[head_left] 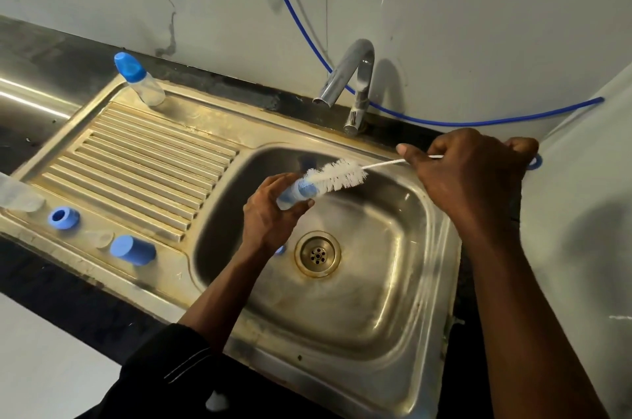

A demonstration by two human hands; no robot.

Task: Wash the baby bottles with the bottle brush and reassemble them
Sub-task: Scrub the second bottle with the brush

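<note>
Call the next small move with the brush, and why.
Probably push the brush deeper into the bottle: the left hand grips the bottle over the sink, the right hand pinches the brush's wire handle, and most bristles sit outside the bottle's mouth.

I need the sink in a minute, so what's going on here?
A person is washing baby bottles over the stainless steel sink. The left hand holds a small clear plastic baby bottle; the right hand holds the white bristled bottle brush by its wire handle, brush tip at the bottle's mouth. A clear bottle with a blue cap stands at the ribbed drainboard's back corner. A blue screw ring and a separate blue cap lie by its front edge.
</note>
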